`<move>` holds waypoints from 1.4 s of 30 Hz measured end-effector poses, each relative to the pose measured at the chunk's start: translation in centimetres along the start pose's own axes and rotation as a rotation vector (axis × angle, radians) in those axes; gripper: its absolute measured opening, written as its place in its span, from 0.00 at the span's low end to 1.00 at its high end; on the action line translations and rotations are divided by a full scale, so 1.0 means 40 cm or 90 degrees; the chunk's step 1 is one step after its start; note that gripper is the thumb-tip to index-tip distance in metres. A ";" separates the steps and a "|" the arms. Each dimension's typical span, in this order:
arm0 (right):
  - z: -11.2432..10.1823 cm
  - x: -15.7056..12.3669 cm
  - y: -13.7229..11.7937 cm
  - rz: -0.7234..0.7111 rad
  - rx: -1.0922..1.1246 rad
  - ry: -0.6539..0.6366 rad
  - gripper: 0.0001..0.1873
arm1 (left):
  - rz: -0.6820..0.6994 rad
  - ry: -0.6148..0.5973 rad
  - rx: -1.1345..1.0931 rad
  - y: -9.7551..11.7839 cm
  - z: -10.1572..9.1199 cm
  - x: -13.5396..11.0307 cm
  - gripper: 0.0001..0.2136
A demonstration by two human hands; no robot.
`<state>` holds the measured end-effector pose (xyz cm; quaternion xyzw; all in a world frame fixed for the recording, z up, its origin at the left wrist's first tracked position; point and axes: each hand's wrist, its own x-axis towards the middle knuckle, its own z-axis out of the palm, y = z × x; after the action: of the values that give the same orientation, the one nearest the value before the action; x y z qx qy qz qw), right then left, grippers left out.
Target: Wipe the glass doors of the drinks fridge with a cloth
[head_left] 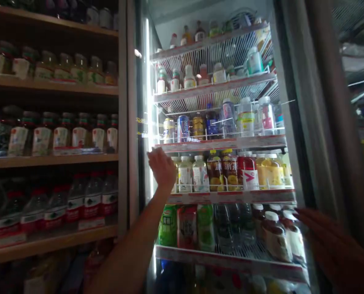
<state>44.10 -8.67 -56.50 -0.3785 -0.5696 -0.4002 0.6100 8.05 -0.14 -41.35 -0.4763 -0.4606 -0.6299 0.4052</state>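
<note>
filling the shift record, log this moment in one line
left hand: open, facing lit drinks cooler | right hand: lower right, dim | contact: unclear

Fridge rails (225, 197) were pale, red-edged; big containers (168, 228) at left inside, green and red; brown bottles (215, 169) had yellow caps; left shelves (56, 161), tan; red-capped bottles (61, 198) there.

Single head-worn view, facing forward, close before a lit fridge (231, 198), wooden shelves (52, 162) at left
</note>
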 end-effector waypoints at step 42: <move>0.258 0.040 -0.187 -0.132 0.035 -0.124 0.29 | 0.287 -0.187 -0.003 -0.225 -0.119 -0.390 0.23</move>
<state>33.22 -2.25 -54.18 -0.3379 -0.6731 -0.4063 0.5173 1.83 -1.41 -58.88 -0.6537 -0.3955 -0.4492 0.4630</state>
